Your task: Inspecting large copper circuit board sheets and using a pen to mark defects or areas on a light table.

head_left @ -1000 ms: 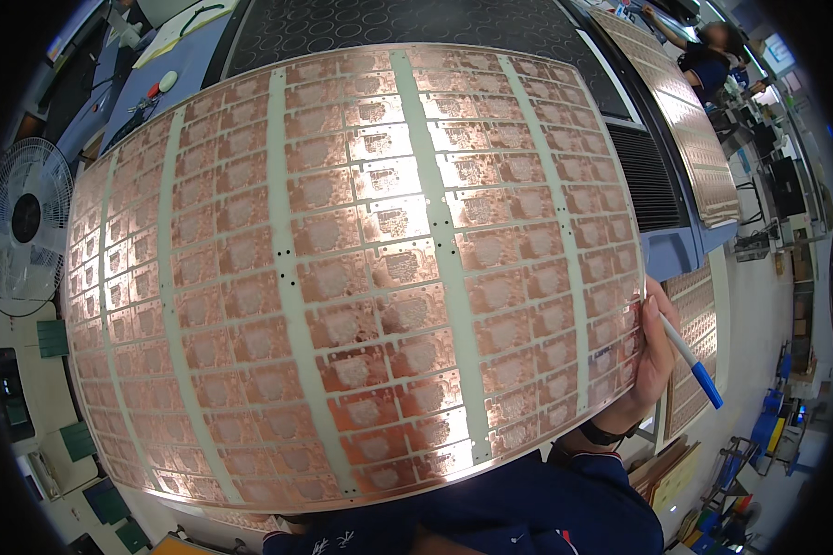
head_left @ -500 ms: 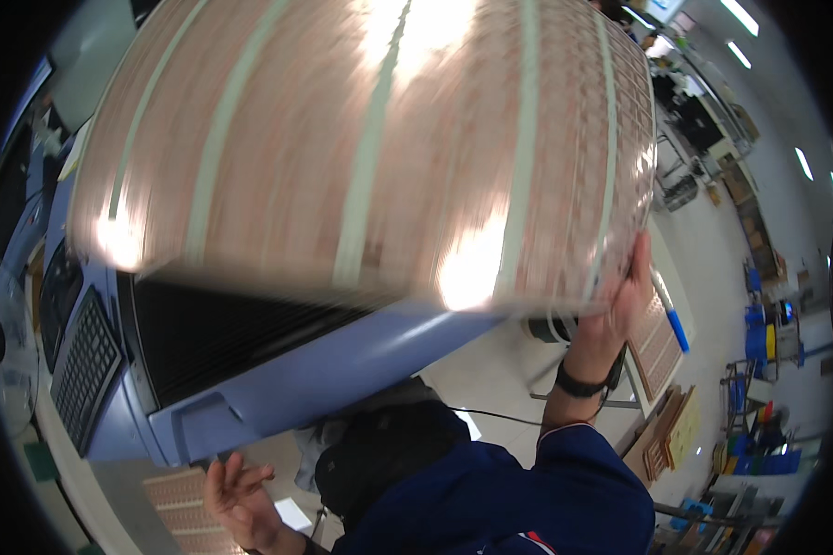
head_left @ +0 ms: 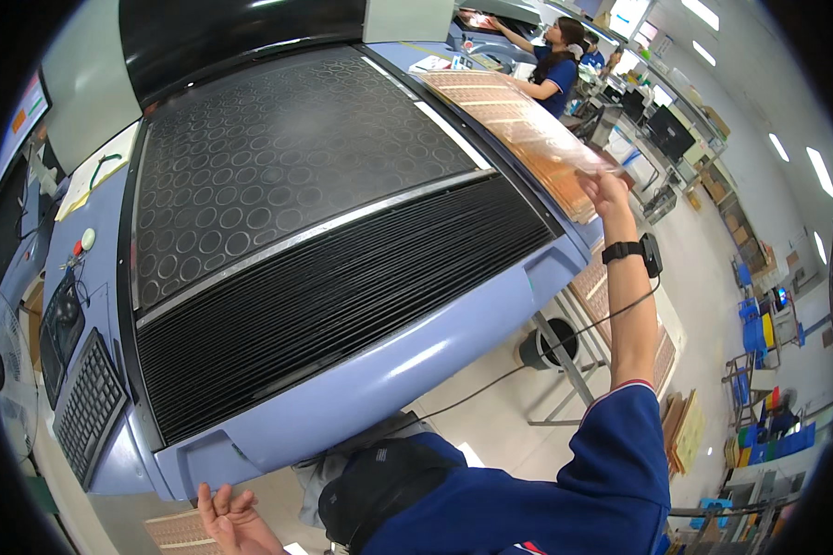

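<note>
My right hand [head_left: 607, 190], with a black band on its wrist, pinches the near right corner of a thin copper-coloured panel [head_left: 514, 116]. This panel, striped with pale bands, lies at the right side of the blue machine [head_left: 407, 370], over other copper-coloured sheets [head_left: 565, 199]. My left hand [head_left: 236, 520] is at the lower left, just below the machine's front edge, with its fingers apart and nothing in them. The machine's dark bed [head_left: 278, 176], patterned with rings, shows in full, along with the black ribbed cover [head_left: 342, 301] before it.
A black keyboard [head_left: 90, 407] and a mouse pad area [head_left: 63, 319] line the machine's left side. A fan [head_left: 5, 361] stands at far left. Below the right side is a dark bin [head_left: 551, 344], with a cable running across. A co-worker [head_left: 560, 69] is at the back right.
The panel has moved from in front of my view, above the machine, to the machine's right side. My right arm has swung up and right with it. The machine's bed is now uncovered.
</note>
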